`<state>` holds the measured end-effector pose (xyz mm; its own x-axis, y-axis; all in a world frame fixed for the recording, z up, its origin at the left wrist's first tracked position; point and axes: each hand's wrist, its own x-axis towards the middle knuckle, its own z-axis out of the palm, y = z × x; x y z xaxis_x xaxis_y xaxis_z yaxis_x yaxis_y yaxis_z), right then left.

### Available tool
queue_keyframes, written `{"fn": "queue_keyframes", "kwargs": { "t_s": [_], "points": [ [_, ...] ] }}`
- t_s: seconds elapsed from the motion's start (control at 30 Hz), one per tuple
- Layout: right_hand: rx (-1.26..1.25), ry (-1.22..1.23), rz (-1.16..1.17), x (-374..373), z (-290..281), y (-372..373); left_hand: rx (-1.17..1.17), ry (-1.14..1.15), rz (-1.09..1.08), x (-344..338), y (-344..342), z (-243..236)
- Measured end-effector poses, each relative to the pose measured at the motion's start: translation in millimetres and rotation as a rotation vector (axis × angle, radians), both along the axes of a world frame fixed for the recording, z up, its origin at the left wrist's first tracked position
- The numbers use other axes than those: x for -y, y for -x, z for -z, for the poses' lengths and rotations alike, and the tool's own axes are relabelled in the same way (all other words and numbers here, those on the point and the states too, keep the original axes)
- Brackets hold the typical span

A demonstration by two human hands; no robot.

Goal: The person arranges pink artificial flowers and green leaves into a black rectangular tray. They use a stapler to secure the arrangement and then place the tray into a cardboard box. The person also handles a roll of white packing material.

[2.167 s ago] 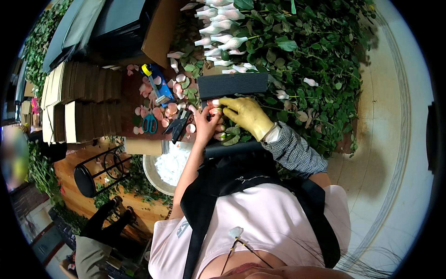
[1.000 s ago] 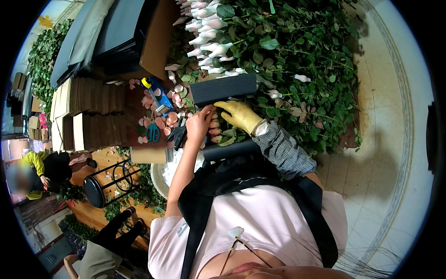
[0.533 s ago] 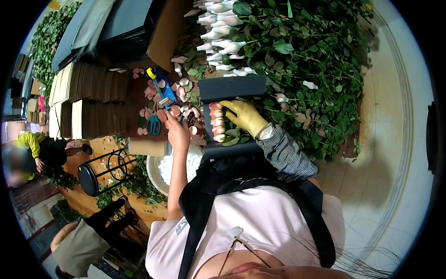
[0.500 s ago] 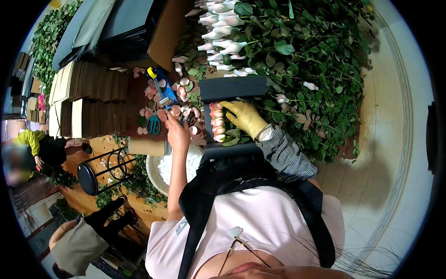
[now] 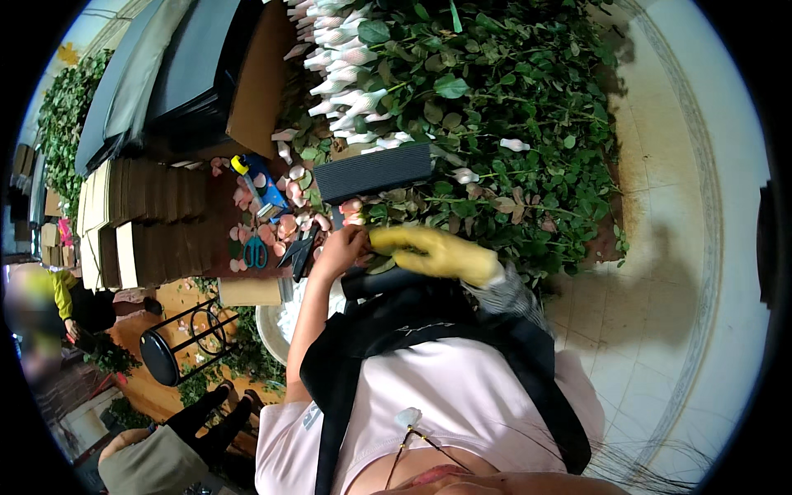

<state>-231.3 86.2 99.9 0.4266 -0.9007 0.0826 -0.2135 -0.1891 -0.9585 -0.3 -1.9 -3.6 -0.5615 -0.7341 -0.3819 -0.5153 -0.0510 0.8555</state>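
My left hand [image 5: 341, 250], bare, has its fingers closed together beside the row of pink-and-cream roses [image 5: 352, 210]; what is in them, if anything, is hidden. Most of the row lies behind my hands. My right hand [image 5: 437, 252] wears a yellow glove, somewhat blurred, with fingers stretched out toward my left fingertips. Just beyond the roses lies a black ribbed block [image 5: 373, 172]. A black tool [image 5: 302, 252], perhaps a stapler, rests left of my left hand. Teal-handled scissors [image 5: 255, 252] and a blue-and-yellow tool [image 5: 262, 188] lie among loose petals.
Leafy rose stems [image 5: 511, 190] cover the right side, with white net-sleeved buds [image 5: 342, 74] at the back. Stacked cardboard pieces [image 5: 148, 223] and a box of dark sheets [image 5: 190, 74] stand left. A pale basin [image 5: 272, 330] sits below my left arm. Two people and a black stool [image 5: 159, 358] are farther left.
My left hand has moved from the petals and black tool to the roses. My gloved right hand has come down toward it from the roses' upper end. The whole view has shifted.
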Motion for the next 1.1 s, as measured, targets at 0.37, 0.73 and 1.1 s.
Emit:
{"fn": "queue_keyframes", "kwargs": {
  "t_s": [0.37, 0.73, 1.1],
  "points": [
    [-0.012, -0.731, -0.068, -96, 3, 56, -0.329, -0.407, 0.136, 20, -24, 20],
    [-0.638, 0.362, 0.019, 67, 44, -15, -0.091, 0.361, -0.460, 74, -123, -58],
    [-0.895, 0.273, -0.043, 76, 51, -27, 0.930, 0.558, -0.702, 151, -400, -164]
  ]
}}
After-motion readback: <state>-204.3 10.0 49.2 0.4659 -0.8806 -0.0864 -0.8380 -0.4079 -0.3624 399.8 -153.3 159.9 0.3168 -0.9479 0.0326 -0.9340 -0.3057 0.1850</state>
